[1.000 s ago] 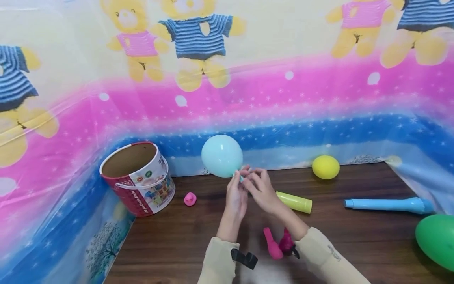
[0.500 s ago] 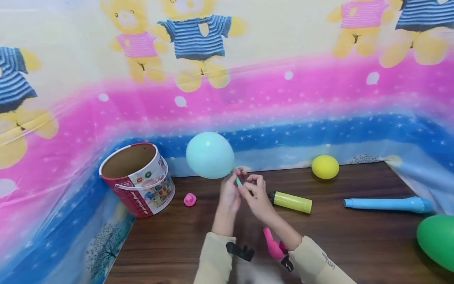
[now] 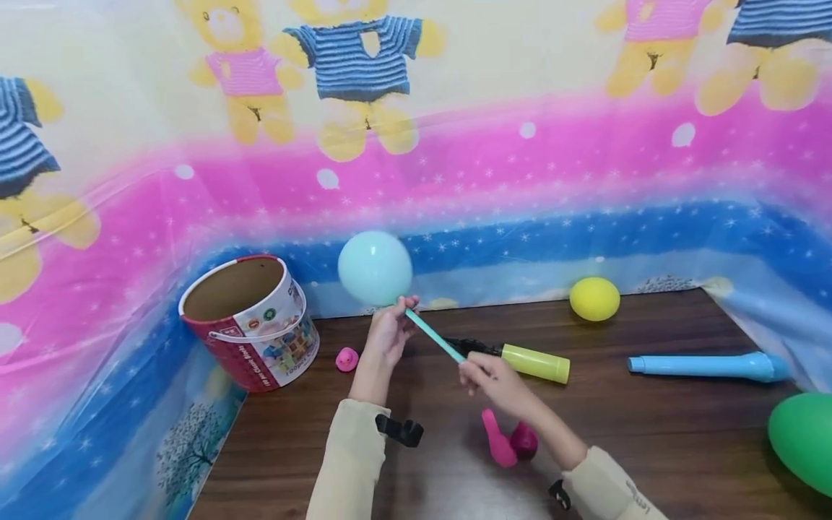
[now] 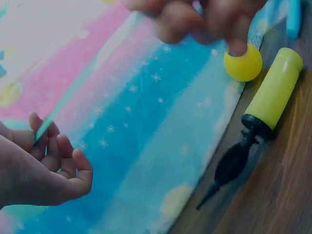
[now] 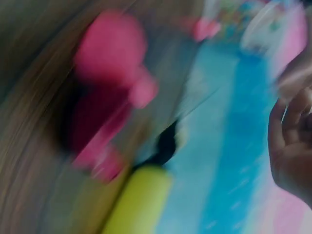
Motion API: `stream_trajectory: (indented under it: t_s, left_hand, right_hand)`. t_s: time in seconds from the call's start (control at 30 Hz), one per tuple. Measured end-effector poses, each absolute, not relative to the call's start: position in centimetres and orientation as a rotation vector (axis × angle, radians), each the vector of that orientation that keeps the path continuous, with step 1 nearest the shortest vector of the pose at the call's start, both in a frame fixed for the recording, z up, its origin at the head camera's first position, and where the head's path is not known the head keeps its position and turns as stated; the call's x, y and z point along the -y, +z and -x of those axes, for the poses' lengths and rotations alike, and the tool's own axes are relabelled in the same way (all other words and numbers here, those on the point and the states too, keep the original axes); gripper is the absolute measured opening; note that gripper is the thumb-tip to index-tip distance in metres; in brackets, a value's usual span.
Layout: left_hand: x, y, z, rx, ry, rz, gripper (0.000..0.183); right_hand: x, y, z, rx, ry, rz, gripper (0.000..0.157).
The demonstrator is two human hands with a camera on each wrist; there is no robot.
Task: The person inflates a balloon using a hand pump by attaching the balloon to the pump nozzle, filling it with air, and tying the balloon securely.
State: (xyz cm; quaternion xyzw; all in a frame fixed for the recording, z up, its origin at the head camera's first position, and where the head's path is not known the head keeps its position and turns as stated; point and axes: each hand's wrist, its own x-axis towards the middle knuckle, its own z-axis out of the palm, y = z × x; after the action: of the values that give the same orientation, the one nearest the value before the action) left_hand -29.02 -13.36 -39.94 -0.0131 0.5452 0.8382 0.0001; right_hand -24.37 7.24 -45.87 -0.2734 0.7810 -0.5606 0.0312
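An inflated light-blue balloon (image 3: pixel 375 267) floats above the table's back edge, its neck end in my left hand (image 3: pixel 388 334). From those pinching fingers a long, taut strip of its neck (image 3: pixel 434 334) runs down to the right. My right hand (image 3: pixel 499 381) pinches the strip's far end, well apart from the left. In the left wrist view the stretched neck (image 4: pixel 73 87) leaves the left fingertips, while the right hand (image 4: pixel 204 19) is blurred at the top. Below the right hand lie a pink uninflated balloon (image 3: pixel 499 442) and a darker pink one (image 3: pixel 523 440).
A yellow hand pump (image 3: pixel 536 362) with a black nozzle lies behind the right hand. A printed bucket (image 3: pixel 286 354) and pink toy duck (image 3: pixel 347 359) stand left. Rightward are a yellow balloon (image 3: pixel 594 299), a blue stick-shaped object (image 3: pixel 708 365) and a green balloon (image 3: pixel 806 444).
My hands have moved apart, the left up and leftward, the right down and rightward. Between them the balloon's neck has stretched into a long strip. The balloon has shifted left.
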Motion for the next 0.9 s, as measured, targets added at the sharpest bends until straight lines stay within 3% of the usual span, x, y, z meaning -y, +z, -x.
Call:
stream_trajectory:
  t_s: [0.23, 0.43, 0.53, 0.67, 0.9]
  left_hand:
    - [12.6, -38.7, 26.7, -1.867, 2.472, -0.217, 0.041]
    - [12.2, -39.6, 26.5, -1.9, 2.287, -0.399, 0.04]
    - [11.6, -40.0, 26.7, -1.912, 2.232, -0.425, 0.04]
    - [10.9, -40.2, 27.1, -1.974, 2.145, -0.353, 0.037]
    - [9.9, -37.6, 28.4, -2.024, 1.923, -0.377, 0.036]
  right_hand:
    - [-11.6, -46.3, 30.1, -2.452, -1.671, 0.779, 0.036]
    - [-13.8, -43.0, 33.6, -2.344, -1.726, 0.483, 0.032]
    - [-13.8, -41.1, 34.6, -2.383, -1.748, 0.471, 0.03]
    - [-12.4, -38.8, 34.1, -2.582, -1.776, 0.597, 0.033]
    - [-9.5, -35.0, 30.8, -2.912, -1.686, 1.104, 0.028]
